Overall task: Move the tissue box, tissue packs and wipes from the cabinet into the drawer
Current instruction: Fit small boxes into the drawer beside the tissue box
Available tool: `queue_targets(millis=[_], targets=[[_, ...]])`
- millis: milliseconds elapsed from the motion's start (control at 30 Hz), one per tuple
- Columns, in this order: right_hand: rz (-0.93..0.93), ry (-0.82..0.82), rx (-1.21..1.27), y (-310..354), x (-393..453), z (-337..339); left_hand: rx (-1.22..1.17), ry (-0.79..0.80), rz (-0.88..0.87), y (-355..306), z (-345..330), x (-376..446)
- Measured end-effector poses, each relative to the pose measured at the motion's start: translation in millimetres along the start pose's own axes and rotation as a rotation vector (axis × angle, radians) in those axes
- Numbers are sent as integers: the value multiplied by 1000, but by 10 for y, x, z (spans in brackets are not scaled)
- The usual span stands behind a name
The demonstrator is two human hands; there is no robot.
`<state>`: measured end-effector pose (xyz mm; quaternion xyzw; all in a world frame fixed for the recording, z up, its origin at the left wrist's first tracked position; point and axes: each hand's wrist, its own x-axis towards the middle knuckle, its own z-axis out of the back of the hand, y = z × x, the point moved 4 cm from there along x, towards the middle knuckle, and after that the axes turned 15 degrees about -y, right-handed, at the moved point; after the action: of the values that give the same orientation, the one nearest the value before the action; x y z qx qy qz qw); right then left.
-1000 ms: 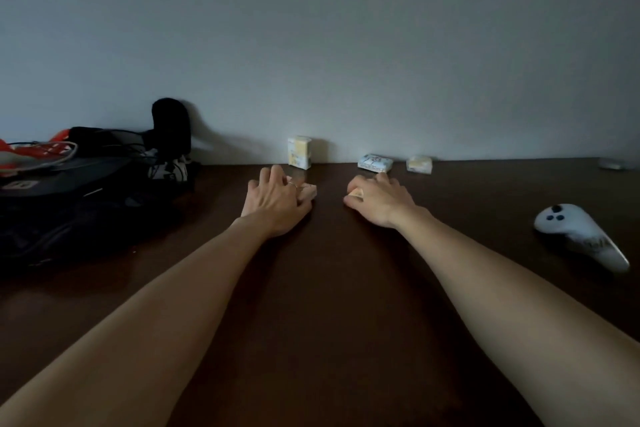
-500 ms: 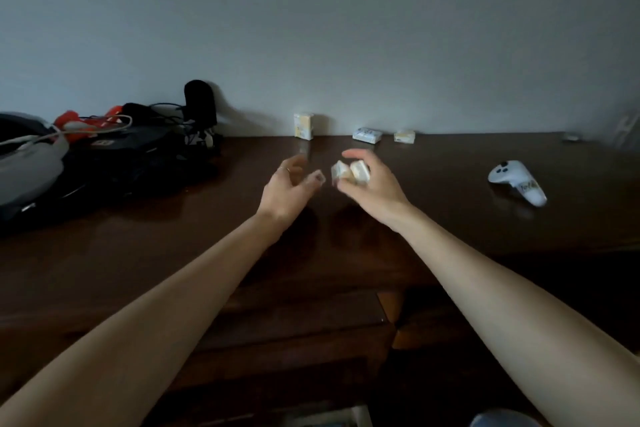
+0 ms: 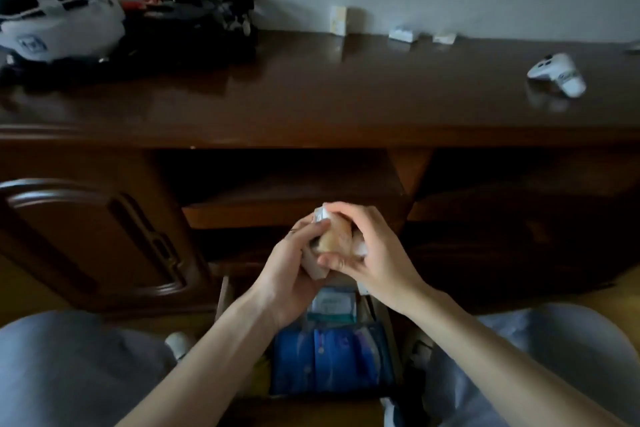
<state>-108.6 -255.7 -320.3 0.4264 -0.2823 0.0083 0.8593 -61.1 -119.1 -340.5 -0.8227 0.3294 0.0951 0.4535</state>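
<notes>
Drawer (image 3: 329, 354): open beneath hands, near half filled.
Packs (image 3: 334, 239): small, pale, blurred.
Grip: left hand (image 3: 289, 274) and right hand (image 3: 370, 253) clasp them together.

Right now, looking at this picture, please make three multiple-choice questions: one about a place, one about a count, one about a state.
1. Where is the white controller?
A. On the cabinet top, right side
B. Inside the drawer
C. In the left hand

2. How many small tissue items stand or lie along the wall?
A. One
B. Three
C. Six

3. What is the state of the drawer below the hands?
A. Shut
B. Open, with items inside
C. Taken out and on the floor

Answers: 1 A, it lies alone at the right. 2 B, an upright pack and two flat ones. 3 B, blue packs show under the left hand and right hand, which together hold tissue packs.
</notes>
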Motion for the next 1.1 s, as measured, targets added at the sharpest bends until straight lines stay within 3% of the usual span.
queue_targets(millis=[133, 233, 333, 433, 567, 667, 767, 933, 1100], targets=[[-274, -170, 43, -389, -466, -362, -15, -204, 46, 456, 635, 62], [-721, -325, 192, -672, -652, -734, 45, -283, 148, 847, 961, 103], [-1173, -344, 356, -934, -856, -1146, 60, -241, 229, 1216, 1146, 162], [-1379, -252, 464, -1071, -1035, -1343, 38, -292, 260, 1350, 1345, 271], [-1324, -78, 668, -1221, -1083, -1436, -5, -393, 308, 1356, 1598, 413], [-960, 241, 406, -1182, -1051, -1454, -4, -391, 288, 1358, 1716, 487], [-738, 366, 234, -1199, -1002, -1487, -108, -454, 281, 1344, 1824, 556], [-755, 381, 237, -1262, -1007, -1574, -203, -461, 277, 1303, 1870, 596], [-651, 655, 137, -1242, -1048, -1652, -168, -612, 261, 1296, 1966, 597]])
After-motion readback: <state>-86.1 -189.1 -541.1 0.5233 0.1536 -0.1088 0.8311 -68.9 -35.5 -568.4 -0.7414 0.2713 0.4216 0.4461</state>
